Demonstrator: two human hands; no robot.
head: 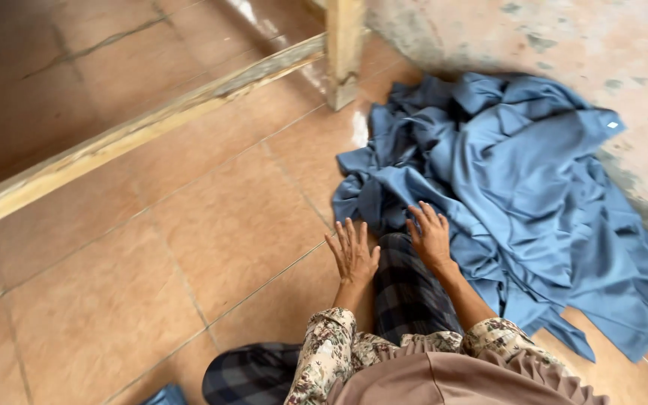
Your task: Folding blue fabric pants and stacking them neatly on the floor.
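Note:
A crumpled heap of blue cloth [511, 187] lies on the tiled floor against the wall at the right. My right hand [430, 236] rests flat with fingers spread on the near edge of the blue cloth. Just left of it, my left hand [352, 251] lies flat and open, on the floor tile beside my knee, holding nothing. Both forearms come out of floral-patterned sleeves [331, 345]. My leg in dark checked cloth [406, 292] lies between the two hands.
A worn wooden beam [136, 131] runs diagonally across the orange floor tiles [219, 225] to an upright wooden post [344, 49]. A stained plaster wall [601, 45] rises behind the cloth. A small blue object [165, 395] shows at the bottom edge.

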